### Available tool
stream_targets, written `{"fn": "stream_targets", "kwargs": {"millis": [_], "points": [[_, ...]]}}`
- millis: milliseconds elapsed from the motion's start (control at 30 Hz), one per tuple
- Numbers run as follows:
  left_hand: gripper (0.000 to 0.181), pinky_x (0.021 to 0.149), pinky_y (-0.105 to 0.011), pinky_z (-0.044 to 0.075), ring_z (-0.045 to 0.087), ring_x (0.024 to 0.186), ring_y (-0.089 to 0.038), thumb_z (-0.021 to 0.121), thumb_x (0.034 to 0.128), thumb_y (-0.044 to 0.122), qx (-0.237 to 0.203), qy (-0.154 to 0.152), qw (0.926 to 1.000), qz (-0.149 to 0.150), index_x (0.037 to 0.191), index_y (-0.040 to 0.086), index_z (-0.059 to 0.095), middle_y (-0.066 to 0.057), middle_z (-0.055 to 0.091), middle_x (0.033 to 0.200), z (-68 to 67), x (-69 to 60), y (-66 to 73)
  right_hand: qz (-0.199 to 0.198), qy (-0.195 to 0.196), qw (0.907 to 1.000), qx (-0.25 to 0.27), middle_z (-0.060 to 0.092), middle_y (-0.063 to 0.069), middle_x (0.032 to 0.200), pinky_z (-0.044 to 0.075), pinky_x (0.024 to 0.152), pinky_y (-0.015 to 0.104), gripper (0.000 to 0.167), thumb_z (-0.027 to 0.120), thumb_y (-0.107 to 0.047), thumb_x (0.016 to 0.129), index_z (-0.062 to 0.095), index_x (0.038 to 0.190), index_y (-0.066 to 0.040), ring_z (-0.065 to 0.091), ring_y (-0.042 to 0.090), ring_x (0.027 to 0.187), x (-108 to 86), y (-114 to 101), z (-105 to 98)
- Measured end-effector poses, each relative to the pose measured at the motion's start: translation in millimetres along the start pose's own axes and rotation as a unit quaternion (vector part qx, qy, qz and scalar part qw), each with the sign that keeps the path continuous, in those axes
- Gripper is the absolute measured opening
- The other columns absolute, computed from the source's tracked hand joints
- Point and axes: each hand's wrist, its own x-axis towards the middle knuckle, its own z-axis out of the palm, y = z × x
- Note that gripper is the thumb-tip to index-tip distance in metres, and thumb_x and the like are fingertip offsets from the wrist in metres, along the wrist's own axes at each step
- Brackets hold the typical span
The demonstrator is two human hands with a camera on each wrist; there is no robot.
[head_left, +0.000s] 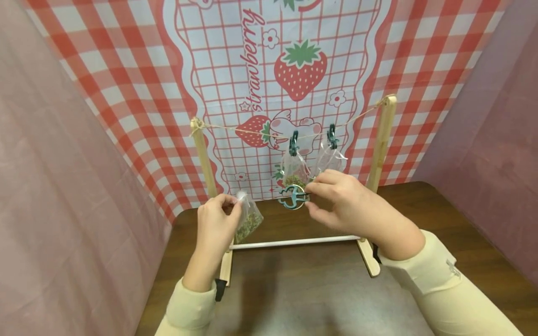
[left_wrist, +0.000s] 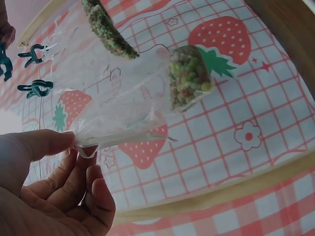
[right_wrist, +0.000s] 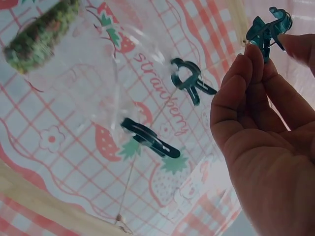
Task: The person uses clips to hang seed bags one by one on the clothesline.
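Note:
My left hand [head_left: 213, 224] pinches the gathered top of a small sheer drawstring bag [head_left: 251, 223], which hangs tilted with greenish dried bits at its bottom. In the left wrist view thumb and fingertips grip the bag's edge [left_wrist: 118, 140]. A dark green plastic clip [right_wrist: 268, 32] is pinched by its handles between the thumb and fingers of my right hand [head_left: 353, 203], in front of the hanging bags. On the twine [head_left: 269, 134] two similar clips, a left one [head_left: 293, 143] and a right one [head_left: 332, 136], each hold a sheer bag. The right-hand bag's lower part is hidden behind my hand.
The twine spans two wooden posts, a left post [head_left: 203, 156] and a right post [head_left: 383, 142]. A white rod [head_left: 296, 242] joins them low down, over a dark wooden table [head_left: 319, 284]. Behind hangs a strawberry-print checked cloth [head_left: 122, 70]; pink cloth walls [head_left: 80, 186] flank both sides.

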Motion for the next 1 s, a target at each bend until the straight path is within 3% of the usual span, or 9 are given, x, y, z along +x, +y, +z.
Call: {"fn": "stream_targets", "kwargs": {"millis": [267, 533, 767, 1000], "points": [[0.010, 0.052, -0.033, 0.047, 0.056, 0.057, -0.017, 0.074, 0.0890, 0.007, 0.004, 0.010, 0.9995, 0.029, 0.079, 0.004, 0.073, -0.005, 0.068, 0.072, -1.6, 14.9, 3.6, -0.022, -0.008, 0.9996, -0.017, 0.058, 0.009, 0.081, 0.048, 0.054, 0.034, 0.019, 0.075, 0.001, 0.074, 0.071, 0.092, 0.005, 0.053, 0.018, 0.066, 23.7, 6, -10], [0.010, 0.051, -0.034, 0.047, 0.056, 0.057, -0.019, 0.074, 0.0911, 0.007, 0.001, 0.004, 0.9993, 0.036, 0.082, 0.002, 0.074, -0.007, 0.069, 0.074, -2.0, 30.8, 7.9, -0.027, -0.029, 0.9983, -0.044, 0.055, 0.010, 0.080, 0.045, 0.055, 0.036, 0.016, 0.074, 0.003, 0.078, 0.070, 0.093, 0.005, 0.050, 0.021, 0.065, 51.2, 6, -27], [0.010, 0.054, -0.035, 0.047, 0.056, 0.058, -0.020, 0.074, 0.0922, 0.008, 0.000, -0.002, 0.9993, 0.038, 0.085, 0.000, 0.074, -0.009, 0.070, 0.078, 0.2, 44.1, 10.8, -0.019, -0.073, 0.9945, -0.073, 0.053, 0.011, 0.076, 0.046, 0.057, 0.040, 0.007, 0.072, 0.000, 0.083, 0.067, 0.088, 0.004, 0.050, 0.025, 0.065, 76.1, 12, -38], [0.011, 0.055, -0.035, 0.048, 0.058, 0.060, -0.020, 0.072, 0.0946, 0.009, -0.006, -0.010, 0.9989, 0.045, 0.088, 0.000, 0.073, -0.010, 0.070, 0.080, 0.6, 55.4, 12.2, 0.021, -0.133, 0.9855, -0.104, 0.051, 0.010, 0.075, 0.046, 0.060, 0.045, 0.008, 0.070, 0.001, 0.087, 0.063, 0.082, 0.000, 0.051, 0.027, 0.064, 100.7, 20, -43]]}}
